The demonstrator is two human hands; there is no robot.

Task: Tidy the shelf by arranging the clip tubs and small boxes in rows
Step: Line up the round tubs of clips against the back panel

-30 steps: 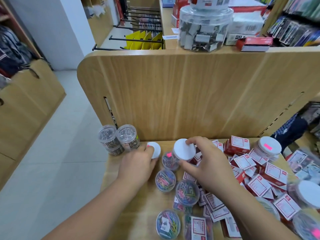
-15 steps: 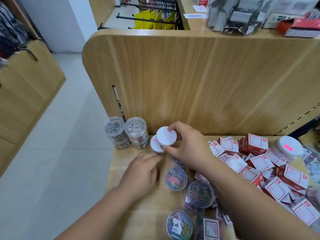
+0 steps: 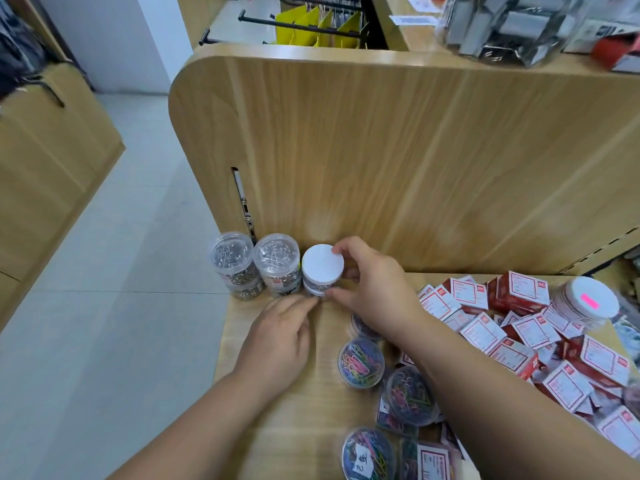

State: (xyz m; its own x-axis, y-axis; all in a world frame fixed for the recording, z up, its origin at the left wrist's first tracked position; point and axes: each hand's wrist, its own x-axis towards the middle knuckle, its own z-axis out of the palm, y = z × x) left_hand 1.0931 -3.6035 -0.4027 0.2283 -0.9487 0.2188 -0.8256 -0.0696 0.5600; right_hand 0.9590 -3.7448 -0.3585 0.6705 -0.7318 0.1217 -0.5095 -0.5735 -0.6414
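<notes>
Wood-grain shelf board [image 3: 311,427] seen from above, with an upright back panel [image 3: 381,168] at twelve o'clock. At eleven o'clock, against the panel, stand two stacks of clear tubs [image 3: 277,261] holding silver clips. Just to their right, the right hand [image 3: 374,292] curls its thumb and fingers round a white-lidded tub [image 3: 322,263], which sits on top of a lower tub [image 3: 313,289] of the same kind. The left hand [image 3: 277,337] lies low on the board, fingers nearly straight, tips touching the lower tub's base and gripping nothing.

Toward five o'clock lie three clear paper-clip tubs [image 3: 362,362] of coloured clips, out of line. From three to four o'clock spreads a loose heap of red-and-white small boxes [image 3: 516,292], with a pink-stickered tub [image 3: 585,301] among them.

The tubs look like light, rigid plastic with smooth, likely slippery walls; a stack could topple, so gripping round the lid rim while steadying the base seems safest. The boxes look like thin card, easily crushed, best held by their flat sides.
</notes>
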